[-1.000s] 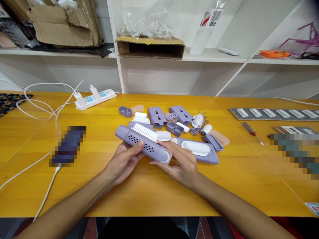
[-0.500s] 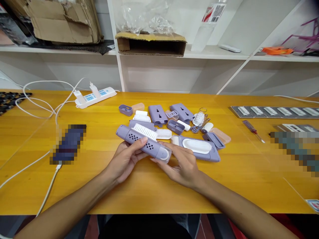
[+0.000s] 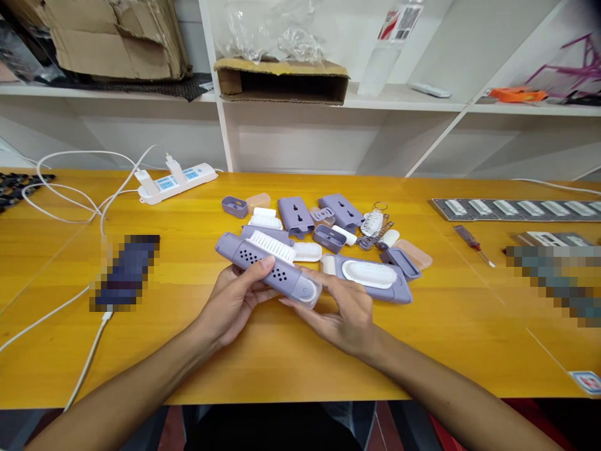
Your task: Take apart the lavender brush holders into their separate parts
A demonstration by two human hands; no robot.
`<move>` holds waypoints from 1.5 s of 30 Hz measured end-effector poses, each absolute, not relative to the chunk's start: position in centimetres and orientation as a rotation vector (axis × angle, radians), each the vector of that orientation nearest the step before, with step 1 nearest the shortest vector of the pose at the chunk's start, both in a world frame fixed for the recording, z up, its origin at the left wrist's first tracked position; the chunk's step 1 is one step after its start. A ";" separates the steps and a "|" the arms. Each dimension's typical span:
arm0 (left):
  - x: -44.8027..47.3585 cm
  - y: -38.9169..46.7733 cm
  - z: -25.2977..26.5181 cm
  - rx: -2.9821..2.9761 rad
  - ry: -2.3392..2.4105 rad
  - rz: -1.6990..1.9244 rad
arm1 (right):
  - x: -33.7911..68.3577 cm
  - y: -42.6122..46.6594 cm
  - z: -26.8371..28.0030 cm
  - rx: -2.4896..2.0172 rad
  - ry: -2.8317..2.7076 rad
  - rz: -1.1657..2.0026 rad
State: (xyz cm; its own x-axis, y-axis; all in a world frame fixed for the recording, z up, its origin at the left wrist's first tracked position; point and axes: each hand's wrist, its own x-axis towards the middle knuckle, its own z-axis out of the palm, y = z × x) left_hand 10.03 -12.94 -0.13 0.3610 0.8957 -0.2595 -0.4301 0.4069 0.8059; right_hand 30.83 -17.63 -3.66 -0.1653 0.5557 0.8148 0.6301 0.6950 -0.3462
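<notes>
A purple cleaning brush (image 3: pixel 270 266) with white bristles and a dotted, perforated side is tilted down to the right above the table. My left hand (image 3: pixel 237 300) is closed round its middle, thumb on the perforated face. At the lower right end sits a clear cap (image 3: pixel 310 299); my right hand (image 3: pixel 345 310) grips this end between thumb and fingers. Just beyond my right hand lies a similar purple body (image 3: pixel 375 279) with a white oval pad. Behind the brush are purple housings (image 3: pixel 295 217), white brush heads (image 3: pixel 307 252) and a small purple open cup (image 3: pixel 329 238).
Coiled metal springs (image 3: pixel 375 235) lie among the loose parts. A screwdriver (image 3: pixel 473 245) and a long grey strip (image 3: pixel 516 210) are on the right. On the left are a phone (image 3: pixel 126 272) with its cable and a power strip (image 3: pixel 178 183). Shelves with a cardboard box (image 3: pixel 282 81) stand behind.
The whole view has shifted slightly. Both hands keep nearly the same hold on the brush, and the loose parts lie as before.
</notes>
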 end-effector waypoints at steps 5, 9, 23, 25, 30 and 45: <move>10.0 -12.8 -0.1 0.746 0.741 0.988 | 31.4 -17.1 -3.5 -0.894 -1.850 0.036; 10.2 -13.0 0.1 0.742 0.756 1.004 | 30.9 -17.4 -3.8 -0.908 -1.829 -0.068; 9.8 -12.9 0.1 0.777 0.729 0.999 | 31.0 -17.5 -3.5 -0.899 -1.826 -0.069; 9.5 -12.4 0.2 0.753 0.749 1.028 | 31.1 -17.6 -3.7 -0.900 -1.793 -0.116; 8.0 -10.2 1.3 0.685 0.864 1.212 | 31.7 -17.6 -3.5 -0.911 -1.680 -0.086; 7.4 -9.8 3.0 0.564 0.854 1.241 | 32.2 -16.7 -3.1 -0.774 -1.292 1.228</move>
State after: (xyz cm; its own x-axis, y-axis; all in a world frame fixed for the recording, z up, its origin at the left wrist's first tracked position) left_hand 7.37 -9.84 3.02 0.0896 0.9642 -0.2495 -0.5779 0.2543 0.7755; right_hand 32.23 -16.68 -3.13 -0.1473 0.9497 0.2763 -0.2275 0.2394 -0.9439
